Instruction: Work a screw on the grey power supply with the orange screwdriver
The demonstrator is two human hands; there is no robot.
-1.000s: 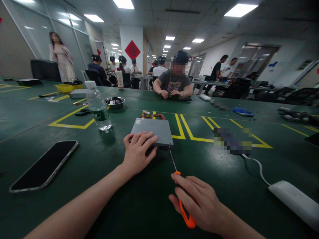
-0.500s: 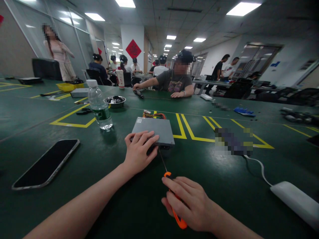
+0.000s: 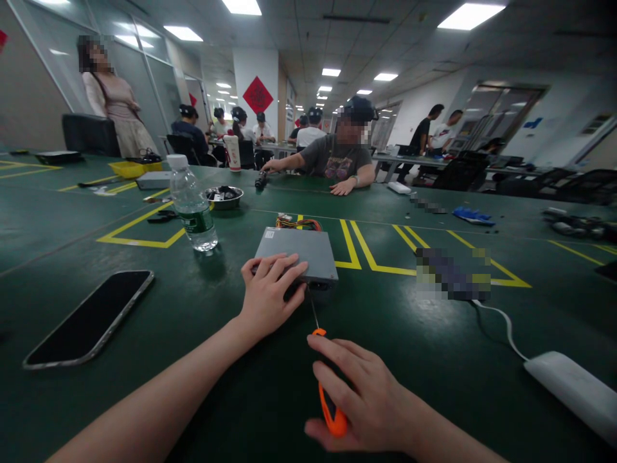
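Observation:
A grey metal box (image 3: 308,247) with a socket in its near side lies flat on the green table (image 3: 231,399); a bundle of coloured wires (image 3: 303,223) comes out behind it. My left hand (image 3: 272,289) rests on the box's near left part, fingers on the top and thumb at the front side. In my right hand (image 3: 357,392) is an orange-handled screwdriver (image 3: 335,418), held loosely between fingers and thumb. Its thin shaft points up at the box's near side, below the socket; the tip is hard to make out.
A water bottle (image 3: 193,206), a metal bowl (image 3: 224,197) and a phone (image 3: 91,318) are on the left. At the right lie a white power strip (image 3: 573,392) and its cable. Across the table a person (image 3: 337,154) holds a dark object.
My right hand has shifted slightly left, its fingers looser, and the screwdriver's handle has swung left. Across the table, the person's dark object has turned. The standing person at the left has changed posture.

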